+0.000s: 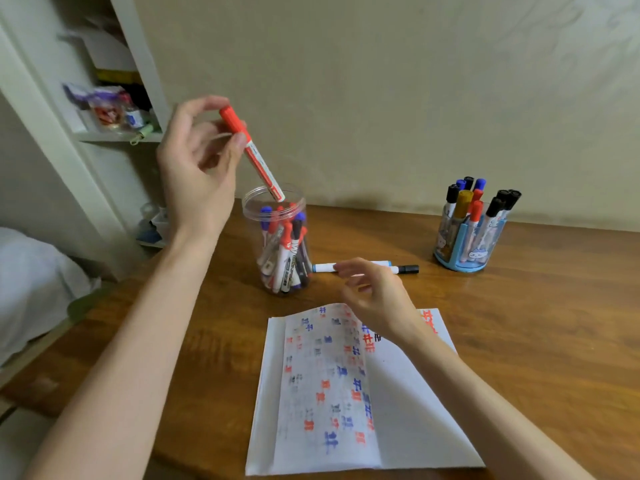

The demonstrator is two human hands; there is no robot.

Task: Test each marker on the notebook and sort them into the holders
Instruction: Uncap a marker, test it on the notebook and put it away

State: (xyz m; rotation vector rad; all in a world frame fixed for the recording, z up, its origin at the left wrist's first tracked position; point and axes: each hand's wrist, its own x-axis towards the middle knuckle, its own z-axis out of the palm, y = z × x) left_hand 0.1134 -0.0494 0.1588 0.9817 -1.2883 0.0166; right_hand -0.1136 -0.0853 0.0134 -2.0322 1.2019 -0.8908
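Likely bedroom: bed [31, 289], cluttered shelf [114, 136].

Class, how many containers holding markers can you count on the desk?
2. A clear jar stands back left, under the red marker that the left hand holds; a blue holder stands back right. None appears hidden.

The room is dim and a bit yellow. Soft shine sits on the tabletop [526, 320]. The right hand [377, 299] looks blurry, and the edges bend.
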